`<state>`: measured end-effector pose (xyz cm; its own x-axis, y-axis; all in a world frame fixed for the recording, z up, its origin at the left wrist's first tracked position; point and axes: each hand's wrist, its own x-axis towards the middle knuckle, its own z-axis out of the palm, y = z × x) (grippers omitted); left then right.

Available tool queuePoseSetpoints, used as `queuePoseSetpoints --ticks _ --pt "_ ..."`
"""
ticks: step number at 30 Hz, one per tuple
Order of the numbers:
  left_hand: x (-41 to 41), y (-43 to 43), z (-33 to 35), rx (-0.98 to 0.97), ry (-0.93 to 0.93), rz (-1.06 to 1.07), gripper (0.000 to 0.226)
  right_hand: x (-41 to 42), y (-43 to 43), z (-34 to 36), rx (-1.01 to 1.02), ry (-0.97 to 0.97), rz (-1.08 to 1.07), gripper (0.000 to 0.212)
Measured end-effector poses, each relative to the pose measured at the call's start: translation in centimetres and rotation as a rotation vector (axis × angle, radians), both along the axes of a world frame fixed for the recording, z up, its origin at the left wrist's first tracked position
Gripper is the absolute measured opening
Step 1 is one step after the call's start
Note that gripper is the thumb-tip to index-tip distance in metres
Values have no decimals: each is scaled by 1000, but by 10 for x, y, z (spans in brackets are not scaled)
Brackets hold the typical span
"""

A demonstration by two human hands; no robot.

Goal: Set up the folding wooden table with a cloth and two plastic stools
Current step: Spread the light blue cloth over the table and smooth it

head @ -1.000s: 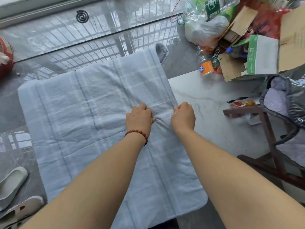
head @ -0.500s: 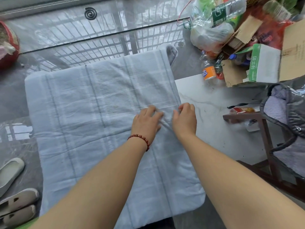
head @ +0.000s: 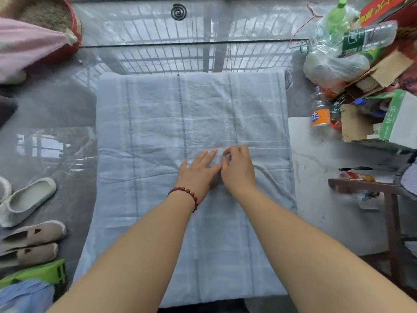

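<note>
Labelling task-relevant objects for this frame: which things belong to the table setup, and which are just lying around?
In the job:
cloth, spread flat
left hand, flat on it
right hand, pinching a fold of it

Lying about:
slippers
orange-label bottle
green-and-white box
bag of bottles
mosquito coil

No stools in view.

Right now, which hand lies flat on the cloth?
The left hand, the one with the red bead bracelet; the right hand is curled, pinching the cloth.
</note>
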<state>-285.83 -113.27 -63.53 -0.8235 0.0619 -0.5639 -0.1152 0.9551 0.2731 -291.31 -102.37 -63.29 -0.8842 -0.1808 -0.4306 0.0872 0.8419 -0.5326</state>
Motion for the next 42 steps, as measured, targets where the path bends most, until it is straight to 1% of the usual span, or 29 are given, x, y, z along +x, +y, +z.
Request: queuePoseSetpoints --ticks 4,7,11,16,22,25,28,32,35,37,40,42 --pt "16 -19 -1 43 23 36 62 14 -19 -1 37 -8 -9 20" --pt "37 -39 -8 76 73 70 64 30 -34 0 69 -7 19 21" --pt "76 -68 -11 108 94 115 58 64 -57 -2 72 -34 31 22" --pt "124 -100 -6 107 115 126 57 118 -89 -3 63 -15 -13 28" --pt "169 -126 -2 80 54 88 65 182 -105 -1 74 -11 -1 39" --pt "196 -138 2 64 18 97 70 214 -110 4 72 -69 -1 43" --pt "226 -145 7 74 -12 128 72 239 -111 9 46 -128 69 48" --pt "259 -143 11 85 -16 209 68 261 -103 11 46 -133 123 51" --pt "280 -137 11 83 43 292 60 273 -94 9 52 -119 127 44" --pt "293 -133 12 96 59 405 55 282 -86 6 57 -99 147 36" --pt "312 -123 13 145 13 634 50 296 -74 4 53 -74 157 28" --pt "324 -116 11 150 -2 745 39 308 -67 3 46 -70 141 24"
